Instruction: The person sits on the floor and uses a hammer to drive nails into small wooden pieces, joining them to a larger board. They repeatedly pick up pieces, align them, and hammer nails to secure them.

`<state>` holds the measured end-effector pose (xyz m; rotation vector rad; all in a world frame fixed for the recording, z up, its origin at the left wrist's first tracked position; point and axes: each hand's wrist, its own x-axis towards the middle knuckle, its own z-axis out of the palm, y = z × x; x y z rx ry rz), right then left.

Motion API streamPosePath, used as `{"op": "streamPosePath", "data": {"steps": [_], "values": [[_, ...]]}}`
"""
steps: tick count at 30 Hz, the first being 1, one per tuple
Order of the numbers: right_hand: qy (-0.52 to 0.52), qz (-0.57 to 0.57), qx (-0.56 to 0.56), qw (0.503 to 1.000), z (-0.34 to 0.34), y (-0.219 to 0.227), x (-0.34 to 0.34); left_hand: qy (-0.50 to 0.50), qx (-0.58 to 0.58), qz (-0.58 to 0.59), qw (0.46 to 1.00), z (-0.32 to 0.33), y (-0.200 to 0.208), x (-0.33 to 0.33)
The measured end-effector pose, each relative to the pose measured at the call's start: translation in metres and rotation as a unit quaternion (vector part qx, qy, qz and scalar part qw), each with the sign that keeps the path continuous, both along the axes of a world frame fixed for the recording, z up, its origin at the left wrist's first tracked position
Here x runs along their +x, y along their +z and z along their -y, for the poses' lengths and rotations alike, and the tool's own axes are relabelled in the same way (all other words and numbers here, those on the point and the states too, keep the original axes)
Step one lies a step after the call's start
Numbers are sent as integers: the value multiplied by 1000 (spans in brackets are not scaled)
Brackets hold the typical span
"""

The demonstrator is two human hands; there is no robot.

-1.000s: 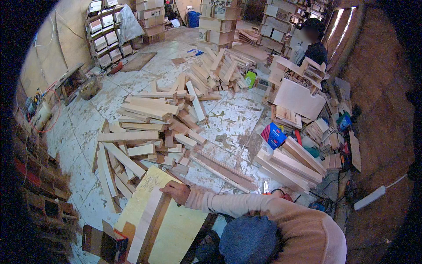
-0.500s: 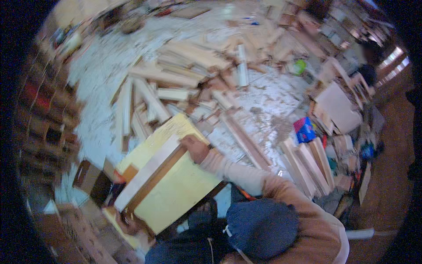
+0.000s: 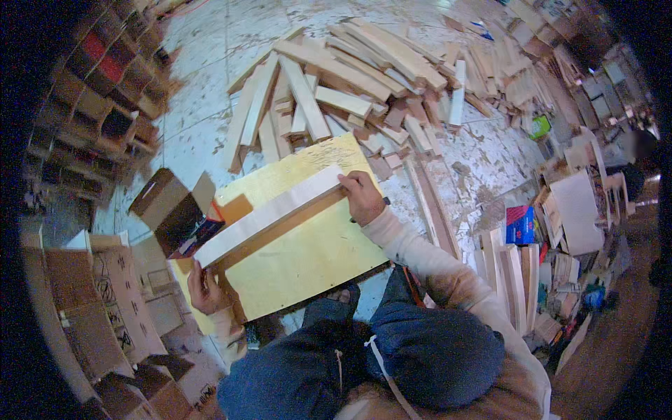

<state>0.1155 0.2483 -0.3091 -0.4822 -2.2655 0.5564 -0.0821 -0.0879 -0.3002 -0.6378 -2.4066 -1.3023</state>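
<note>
A pale planed length of wood (image 3: 269,211) slants over a yellow board (image 3: 301,252) in front of my knees, casting a shadow on it. My left hand (image 3: 207,288) grips its near left end, thumb on the top edge. At the far right end, my right hand (image 3: 364,198) has its fingers closed round the wood. Whether the piece touches the board underneath, I cannot tell. An open cardboard box (image 3: 175,210) with dark and orange print stands against the board's left edge, close to the wood's left end.
Beyond the board lies a heap of wooden lengths (image 3: 350,70) on a dusty tiled floor. More strips (image 3: 507,273) lean at the right beside a blue and red box (image 3: 519,225). Cardboard boxes (image 3: 119,294) with compartments line the left side. A person (image 3: 640,147) is at the far right.
The view has shifted and sharpened, so the board and wood appear higher and further right. Both hands keep their hold on the wood's two ends.
</note>
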Motion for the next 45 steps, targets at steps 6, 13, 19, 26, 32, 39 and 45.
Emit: {"op": "streamPosePath", "data": {"steps": [6, 13, 19, 26, 32, 39, 45], "values": [[-11, 72, -299, 951, 0, -18, -13, -86, 278, 378, 879, 1, 23, 28], [-22, 6, -160, 987, 7, -6, -11, -75, 102, 79, 989, -3, -27, 2], [-40, 139, -148, 978, 4, 2, -11, -24, -1, 26, 999, 52, -91, -52], [13, 138, 184, 973, 1, 6, -1, -39, 91, 124, 987, 42, -73, -30], [-28, 125, 184, 975, 10, 14, -3, 0, 114, 181, 977, 11, -39, 4], [-19, 190, 130, 973, 15, 13, -3, -42, 84, 148, 985, -24, -26, 13], [-39, 163, 156, 974, 14, 4, -2, -94, 66, 130, 985, -45, -17, 18]]}}
